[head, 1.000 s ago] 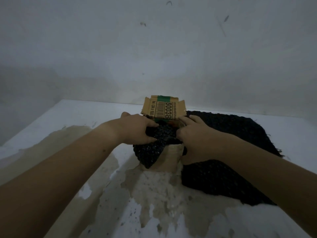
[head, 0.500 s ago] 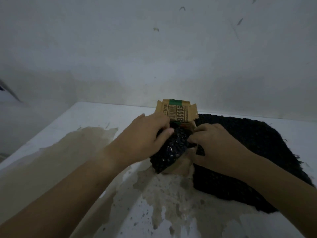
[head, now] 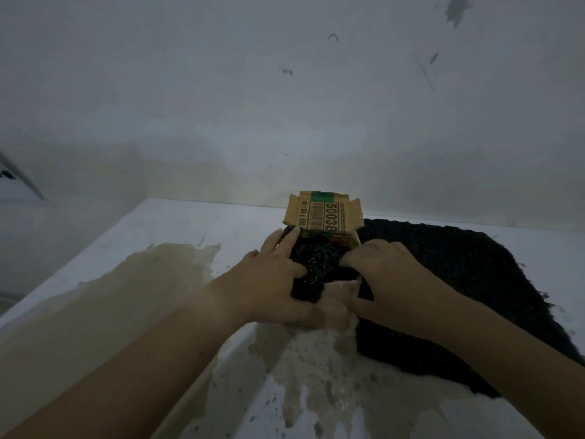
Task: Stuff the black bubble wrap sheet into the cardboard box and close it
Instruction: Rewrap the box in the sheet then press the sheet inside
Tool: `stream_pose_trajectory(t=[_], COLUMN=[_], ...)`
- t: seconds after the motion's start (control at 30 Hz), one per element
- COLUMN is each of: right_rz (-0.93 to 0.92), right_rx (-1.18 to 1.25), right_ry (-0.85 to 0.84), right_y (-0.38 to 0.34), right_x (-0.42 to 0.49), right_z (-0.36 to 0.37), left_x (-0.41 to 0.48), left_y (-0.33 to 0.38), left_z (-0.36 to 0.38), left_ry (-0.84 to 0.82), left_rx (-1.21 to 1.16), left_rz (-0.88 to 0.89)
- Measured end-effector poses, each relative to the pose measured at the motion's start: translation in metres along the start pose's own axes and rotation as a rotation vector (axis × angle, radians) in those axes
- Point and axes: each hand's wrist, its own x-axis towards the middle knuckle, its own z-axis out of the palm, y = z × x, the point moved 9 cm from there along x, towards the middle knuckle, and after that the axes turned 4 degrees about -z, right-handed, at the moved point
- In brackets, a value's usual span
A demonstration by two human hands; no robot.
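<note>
Two bare forearms came in low over the white tabletop point(head: 190, 236), crossing its tan, flaking stain.

Box: the small brown cardboard box point(head: 337, 299) stood between your hands, mouth up, near wall facing you.

Left hand point(head: 272, 280): laid over the box's left side, fingers stretched flat and slightly spread, thumb pressing down on the wad of wrap in the mouth.

Right hand point(head: 386, 277): knuckles up at the box's right edge, fingers curled down into the mouth, thumb braced on the near wall. Fingertips hidden; you couldn't say whether they pinched the wrap or only pushed it.

Sheet: only one corner of the black bubble wrap sheet point(head: 474, 289) was bunched in the box, a fold hanging over the near-left rim. The bulk lay flat on the table to the right, running from the box away past your right wrist. Your right hand was the nearer one to gather it; the feed would have to come leftward.

Beyond: the printed lid flap point(head: 323, 217) with barcode and green stripe stood upright, open, against a grey wall point(head: 285, 106).
</note>
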Motion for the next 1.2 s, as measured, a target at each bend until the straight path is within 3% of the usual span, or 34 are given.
stream_pose_trajectory(t=[0.27,0.4,0.6,0.77,1.0,1.1,1.2], right_rz=[-0.117,-0.126,-0.043,-0.024,-0.112,-0.089,-0.006], right_rx=[0.06,0.021,-0.009,-0.01,0.093,0.246,0.473], right_ry=[0.137,0.062,-0.218,-0.258,-0.235,-0.208,-0.065], right_y=[-0.024,-0.025,-0.016,-0.021,-0.014,-0.01,0.003], right_x=[0.005,0.01,0.023,0.031,0.025,0.022,0.022], right_z=[-0.011,-0.004,0.022,0.04,0.038,0.032,0.013], left_x=[0.0,-0.004,-0.008,-0.011,0.0,0.007,0.015], left_y=[0.001,-0.001,-0.021,-0.026,-0.021,-0.019,-0.014], left_z=[-0.002,-0.003,-0.016,-0.03,-0.028,-0.022,-0.014], left_ry=[-0.043,-0.01,0.231,0.31,0.153,0.068,-0.004], left_rx=[0.061,-0.032,-0.288,-0.235,-0.041,0.065,0.218], left_rz=[0.056,0.094,0.162,0.149,0.008,-0.047,-0.09])
